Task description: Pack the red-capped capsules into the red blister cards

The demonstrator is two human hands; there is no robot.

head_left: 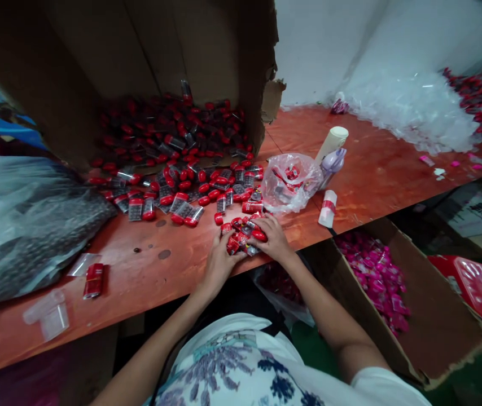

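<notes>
At the table's front edge, my left hand [220, 260] and my right hand [275, 239] curl in from either side around a small heap of red-and-silver packets [240, 241]. Fingers of both hands press on the packets, and part of the heap is hidden under them. Just beyond lie loose small containers with red caps [185, 211], see-through and filled with dark beads. A thin plastic bag [285, 194] with red printed pieces in it sits beyond my right hand.
A large cardboard box [272, 101] lies open, spilling red-capped containers. At left rests a big bag of dark beads [25, 225]. A cream cylinder [329, 141], a purple-topped bottle [332, 163] and a white roll [328, 208] stand right. Below is a carton of pink packets [376, 276].
</notes>
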